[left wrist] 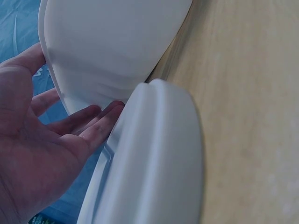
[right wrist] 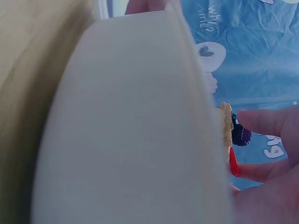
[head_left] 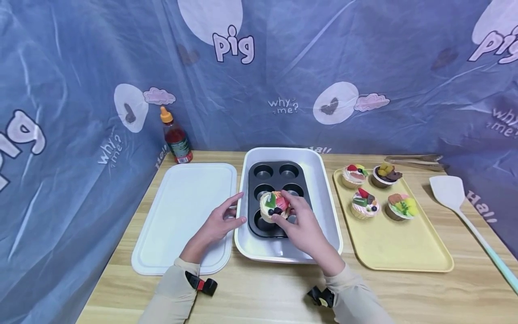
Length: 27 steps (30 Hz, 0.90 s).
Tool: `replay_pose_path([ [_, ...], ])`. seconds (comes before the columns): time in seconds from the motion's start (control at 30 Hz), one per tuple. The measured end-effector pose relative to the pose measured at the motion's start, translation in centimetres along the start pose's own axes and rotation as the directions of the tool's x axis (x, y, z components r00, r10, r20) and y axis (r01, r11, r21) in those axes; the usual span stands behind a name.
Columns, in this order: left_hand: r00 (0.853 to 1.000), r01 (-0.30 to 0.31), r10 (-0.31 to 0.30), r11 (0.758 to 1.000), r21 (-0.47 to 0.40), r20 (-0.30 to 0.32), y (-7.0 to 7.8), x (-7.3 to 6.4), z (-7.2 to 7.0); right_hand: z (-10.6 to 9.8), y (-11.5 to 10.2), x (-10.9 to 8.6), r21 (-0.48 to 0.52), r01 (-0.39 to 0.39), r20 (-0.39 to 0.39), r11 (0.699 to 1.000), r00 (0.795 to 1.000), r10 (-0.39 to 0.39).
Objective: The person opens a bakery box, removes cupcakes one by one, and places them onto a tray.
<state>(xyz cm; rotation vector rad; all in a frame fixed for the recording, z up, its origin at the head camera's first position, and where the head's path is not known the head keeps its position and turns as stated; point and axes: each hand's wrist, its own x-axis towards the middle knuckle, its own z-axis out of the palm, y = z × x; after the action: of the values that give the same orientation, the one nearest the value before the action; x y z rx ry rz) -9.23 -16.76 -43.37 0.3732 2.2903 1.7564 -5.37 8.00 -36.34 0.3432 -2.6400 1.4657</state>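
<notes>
In the head view my right hand (head_left: 304, 222) holds a cream-topped cupcake (head_left: 267, 208) with dark berries, a green leaf and pink fruit between thumb and fingers. The cupcake is over the dark muffin tin (head_left: 305, 198), hiding part of its cups. That tin lies inside a deep white tray (head_left: 329, 225). My left hand (head_left: 216, 223) is at the tray's left rim, its fingers loosely bent and gripping nothing; in the left wrist view one fingertip meets the rim. The right wrist view shows the cupcake's edge (right wrist: 226, 123), mostly hidden behind the tray wall.
Left lies a white board (head_left: 178, 211), with a sauce bottle (head_left: 178, 143) behind it. To the right, a yellow tray (head_left: 398, 247) bears several cupcakes (head_left: 365, 204). Tongs (head_left: 417, 161) and a white-headed spatula (head_left: 447, 189) lie beyond it. A blue printed curtain (head_left: 259, 81) surrounds the table.
</notes>
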Motion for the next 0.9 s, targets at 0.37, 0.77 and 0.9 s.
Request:
replay_pose_path([
  [0.37, 0.999, 0.033, -0.033, 0.999, 0.002, -0.011, -0.2, -0.2, 0.0, -4.1, -0.4, -1.8, -0.047, 0.022, -0.051, 0.999, 0.998, -0.024],
  [0.77, 0.999, 0.027, -0.027, 1.0, 0.015, -0.017, -0.2, -0.1, 0.0, -9.5, 2.2, -4.8, -0.107, -0.032, -0.171, 0.994, 0.985, 0.013],
  [0.9, 1.0, 0.023, -0.023, 1.0, 0.015, -0.01, -0.2, 0.0, 0.0, -10.9, 3.3, -5.8, -0.12, -0.066, -0.206, 0.991, 0.978, 0.04],
])
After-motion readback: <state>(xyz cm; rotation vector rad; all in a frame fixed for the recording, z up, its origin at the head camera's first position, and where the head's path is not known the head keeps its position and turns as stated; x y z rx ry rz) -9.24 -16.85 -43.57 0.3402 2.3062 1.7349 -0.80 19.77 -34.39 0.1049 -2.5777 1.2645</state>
